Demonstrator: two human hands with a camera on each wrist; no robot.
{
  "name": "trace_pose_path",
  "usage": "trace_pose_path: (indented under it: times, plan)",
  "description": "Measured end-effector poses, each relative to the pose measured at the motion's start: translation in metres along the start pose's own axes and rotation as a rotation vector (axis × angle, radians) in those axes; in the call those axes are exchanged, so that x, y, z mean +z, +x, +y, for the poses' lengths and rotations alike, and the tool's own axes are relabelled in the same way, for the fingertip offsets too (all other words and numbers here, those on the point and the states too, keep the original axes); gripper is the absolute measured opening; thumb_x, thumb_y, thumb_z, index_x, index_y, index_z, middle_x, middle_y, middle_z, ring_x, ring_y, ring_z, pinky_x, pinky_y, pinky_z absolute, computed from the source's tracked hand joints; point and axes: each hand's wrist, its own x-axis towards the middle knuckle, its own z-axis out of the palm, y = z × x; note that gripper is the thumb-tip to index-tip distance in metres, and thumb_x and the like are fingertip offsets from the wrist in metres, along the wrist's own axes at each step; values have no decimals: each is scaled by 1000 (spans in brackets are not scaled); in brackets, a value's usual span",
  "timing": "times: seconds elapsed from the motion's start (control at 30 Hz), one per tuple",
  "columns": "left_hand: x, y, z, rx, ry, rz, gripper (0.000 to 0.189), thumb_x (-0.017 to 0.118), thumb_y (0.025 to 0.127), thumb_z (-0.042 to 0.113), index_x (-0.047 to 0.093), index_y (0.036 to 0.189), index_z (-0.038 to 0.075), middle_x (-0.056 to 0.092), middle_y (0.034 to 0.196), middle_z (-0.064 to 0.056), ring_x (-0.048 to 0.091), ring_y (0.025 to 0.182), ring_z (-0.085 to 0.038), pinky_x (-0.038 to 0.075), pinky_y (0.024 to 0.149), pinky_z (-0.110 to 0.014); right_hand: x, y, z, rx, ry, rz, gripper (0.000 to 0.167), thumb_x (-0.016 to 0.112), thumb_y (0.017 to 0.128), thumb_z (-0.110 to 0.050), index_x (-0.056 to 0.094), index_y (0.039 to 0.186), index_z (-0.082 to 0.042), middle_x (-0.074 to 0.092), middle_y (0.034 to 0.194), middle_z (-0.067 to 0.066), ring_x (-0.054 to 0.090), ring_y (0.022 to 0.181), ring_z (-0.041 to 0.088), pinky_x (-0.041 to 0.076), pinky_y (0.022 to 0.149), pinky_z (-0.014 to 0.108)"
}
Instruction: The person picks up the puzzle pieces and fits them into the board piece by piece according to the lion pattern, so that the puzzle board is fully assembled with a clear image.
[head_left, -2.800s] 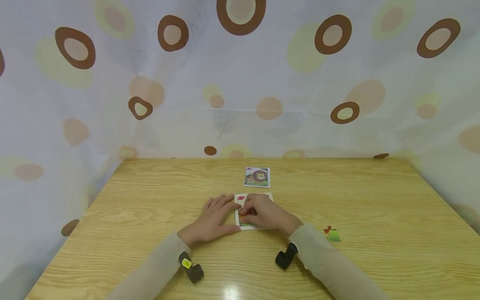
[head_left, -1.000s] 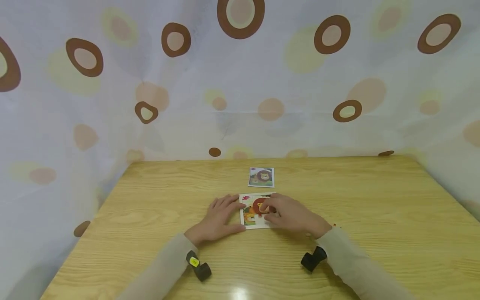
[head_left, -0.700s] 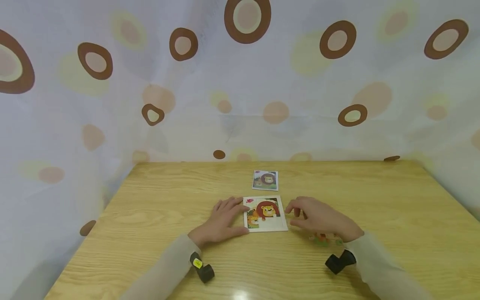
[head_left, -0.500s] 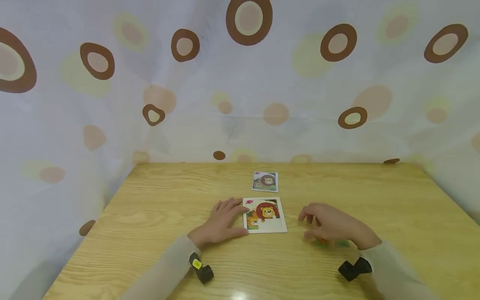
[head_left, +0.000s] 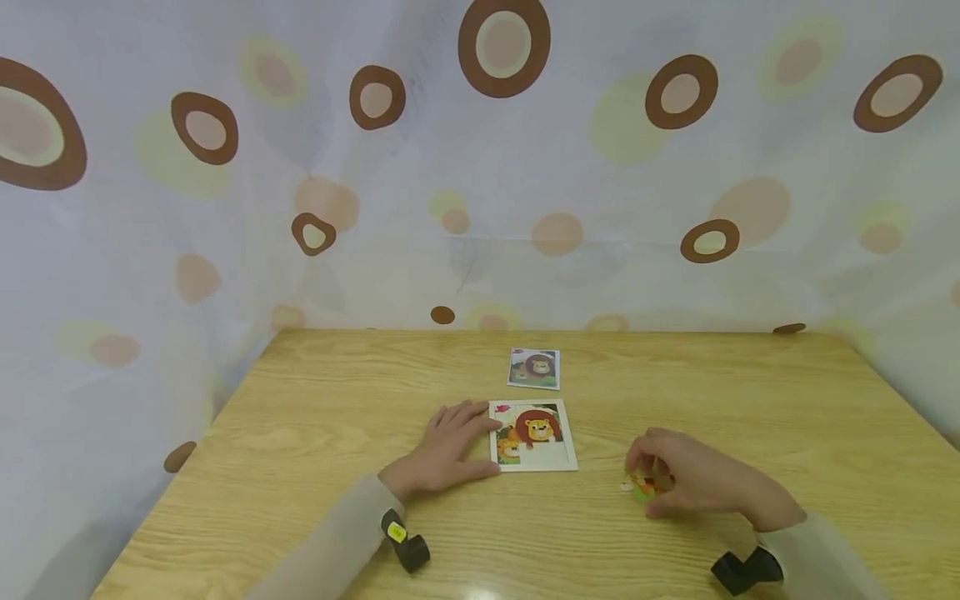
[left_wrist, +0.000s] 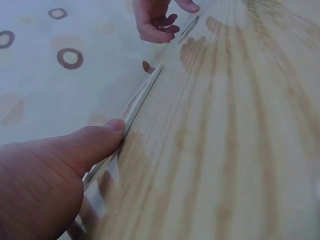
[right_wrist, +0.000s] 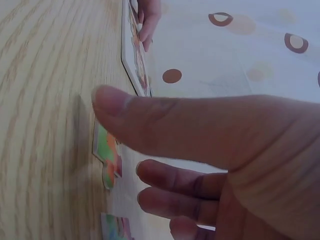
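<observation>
A right hand [head_left: 697, 475] arches over loose jigsaw pieces [head_left: 642, 493] while a left hand [head_left: 442, 450] rests against a lion puzzle tray [head_left: 547, 456] on a wood-grain tabletop [head_left: 337, 383].
The right fingers are bent, with a wide gap to the thumb; whether any fingertip touches a piece cannot be told. At least two pieces, one green and orange, lie below, to the right of the tray. The left fingers are spread, gripping nothing, the thumb against the white tray's near left corner. Inside, lion and cub are pieced together; white backing shows at lower right. Beyond lies a matching lion picture card [head_left: 534, 369], before a brown-ringed curtain [head_left: 487, 275].
</observation>
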Motion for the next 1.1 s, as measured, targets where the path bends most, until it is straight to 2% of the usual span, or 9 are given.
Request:
trace_pose_path:
  times: [0.13, 0.3, 0.47, 0.87, 1.1]
  plan:
    - [0, 0, 0, -1, -9, -3, 57, 62, 90, 46, 49, 138, 17, 29, 156, -13, 19, 145, -38, 9, 113, -64, 1, 0, 1, 27, -3, -5, 38, 83, 74, -29, 61, 100, -13, 53, 90, -5, 44, 75, 1, 42, 61, 21]
    - [-1, 0, 1, -9, -10, -10, 56, 63, 90, 45, 50, 137, 18, 30, 156, -12, 19, 145, -38, 9, 114, -63, 5, 1, 2, 16, 41, -14, 30, 83, 75, -20, 60, 92, -12, 53, 84, -6, 43, 72, 0, 42, 60, 20]
    - [-3, 0, 2, -12, -22, -8, 55, 63, 90, 44, 50, 137, 19, 30, 155, -12, 18, 145, -39, 8, 113, -64, 6, 1, 3, 16, 70, -31, 27, 81, 77, -18, 58, 90, -12, 53, 83, -6, 44, 70, -1, 43, 59, 20]
    - [-3, -1, 5, -7, -30, -13, 55, 63, 91, 44, 50, 138, 17, 30, 155, -13, 18, 145, -40, 7, 113, -64, 8, 2, 11, -142, 128, 6, 33, 80, 75, -10, 49, 86, -12, 48, 74, -6, 41, 65, -3, 39, 53, 17]
    - [-3, -2, 4, -3, -28, -10, 55, 62, 91, 44, 50, 138, 18, 31, 155, -14, 18, 145, -41, 8, 113, -64, 12, 8, 10, -147, 123, 81, 20, 71, 87, -13, 51, 88, -15, 51, 74, -11, 44, 65, -4, 42, 53, 17]
